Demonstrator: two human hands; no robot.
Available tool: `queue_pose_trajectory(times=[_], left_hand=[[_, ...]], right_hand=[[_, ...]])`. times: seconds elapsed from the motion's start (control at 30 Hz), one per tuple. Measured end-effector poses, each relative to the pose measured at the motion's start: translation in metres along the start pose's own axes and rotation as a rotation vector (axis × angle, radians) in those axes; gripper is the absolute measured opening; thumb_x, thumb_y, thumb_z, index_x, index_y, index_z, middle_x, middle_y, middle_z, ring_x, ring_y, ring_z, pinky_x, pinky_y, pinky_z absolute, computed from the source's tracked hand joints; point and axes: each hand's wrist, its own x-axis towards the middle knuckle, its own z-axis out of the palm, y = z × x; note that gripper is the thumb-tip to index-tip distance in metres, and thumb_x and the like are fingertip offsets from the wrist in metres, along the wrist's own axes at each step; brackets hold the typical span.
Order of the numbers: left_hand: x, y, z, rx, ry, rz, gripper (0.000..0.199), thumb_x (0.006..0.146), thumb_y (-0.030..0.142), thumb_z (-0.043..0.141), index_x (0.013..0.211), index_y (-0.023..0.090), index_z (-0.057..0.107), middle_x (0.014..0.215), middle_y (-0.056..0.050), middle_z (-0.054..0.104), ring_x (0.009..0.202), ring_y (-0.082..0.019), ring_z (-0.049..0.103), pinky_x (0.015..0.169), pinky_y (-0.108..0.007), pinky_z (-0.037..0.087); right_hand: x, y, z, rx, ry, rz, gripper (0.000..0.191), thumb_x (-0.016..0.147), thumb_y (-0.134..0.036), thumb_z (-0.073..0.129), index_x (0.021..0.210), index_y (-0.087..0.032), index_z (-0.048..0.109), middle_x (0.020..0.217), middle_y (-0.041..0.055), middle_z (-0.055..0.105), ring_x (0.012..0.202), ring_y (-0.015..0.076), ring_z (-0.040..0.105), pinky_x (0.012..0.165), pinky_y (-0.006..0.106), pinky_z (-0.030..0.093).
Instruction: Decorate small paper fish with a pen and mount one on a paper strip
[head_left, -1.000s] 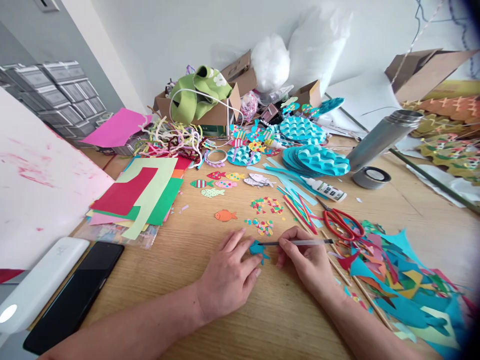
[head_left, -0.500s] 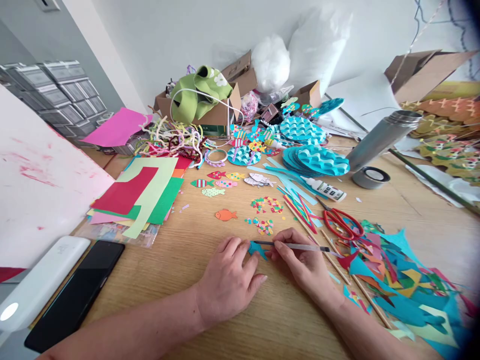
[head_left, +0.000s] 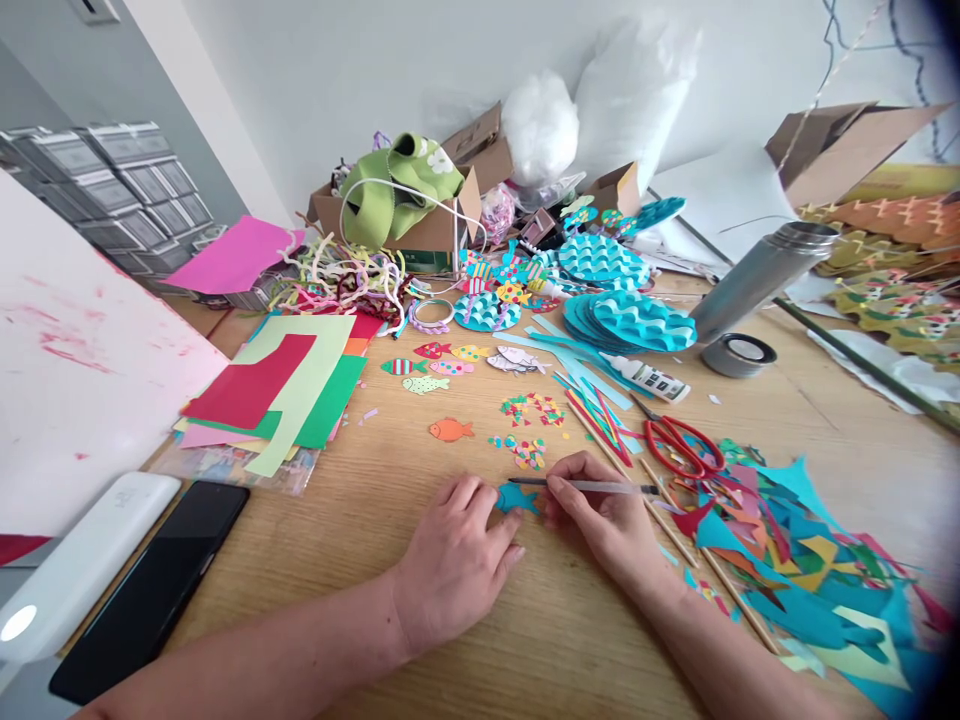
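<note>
A small blue paper fish (head_left: 517,499) lies flat on the table, with part of an outline near its head. Curled fingers of my left hand (head_left: 459,545) hold the fish down at its head and lower edge. My right hand (head_left: 598,510) is closed in a writing grip around a slim pen (head_left: 611,487), its dark tip over the fish's upper edge. Just beyond is an orange paper fish (head_left: 451,429). Several patterned paper fish (head_left: 426,384) and small piles of paper confetti (head_left: 532,408) lie farther away.
Red-handled scissors (head_left: 684,446), wooden sticks (head_left: 739,600) and paper scraps (head_left: 814,560) lie to the right. A glue bottle (head_left: 651,379) and steel flask (head_left: 761,280) are behind. Coloured sheets (head_left: 330,400) and a black phone (head_left: 154,590) lie left.
The pen tip has shifted slightly right along the fish's upper edge. More of the blue fish shows as the left fingers have moved a little away.
</note>
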Motion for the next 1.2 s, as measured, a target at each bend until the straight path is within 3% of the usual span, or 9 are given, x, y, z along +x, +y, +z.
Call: queue_pose_trajectory(times=[0.33,1.2], left_hand=[[-0.0019,0.0026,0.0013,0.058,0.084,0.036,0.025,0.092,0.031,0.056,0.109,0.015,0.064,0.11,-0.011,0.062,0.105,-0.027,0.053,0.091,-0.044,0.049],[-0.0017,0.001,0.0056,0.094,0.138,0.063,0.02,0.092,0.027,0.054,0.096,0.013,0.067,0.106,-0.011,0.066,0.095,-0.026,0.056,0.082,-0.043,0.05]], right_hand=[[0.0022,0.0042,0.0034,0.073,0.0,0.102,0.041,0.073,-0.056,0.074,0.073,-0.02,0.054,0.053,-0.0027,0.06,0.041,0.0103,0.055,0.038,0.02,0.046],[0.0034,0.0064,0.0046,0.069,0.017,0.098,0.042,0.073,-0.057,0.073,0.072,-0.02,0.053,0.052,-0.0026,0.06,0.04,0.0102,0.055,0.038,0.02,0.045]])
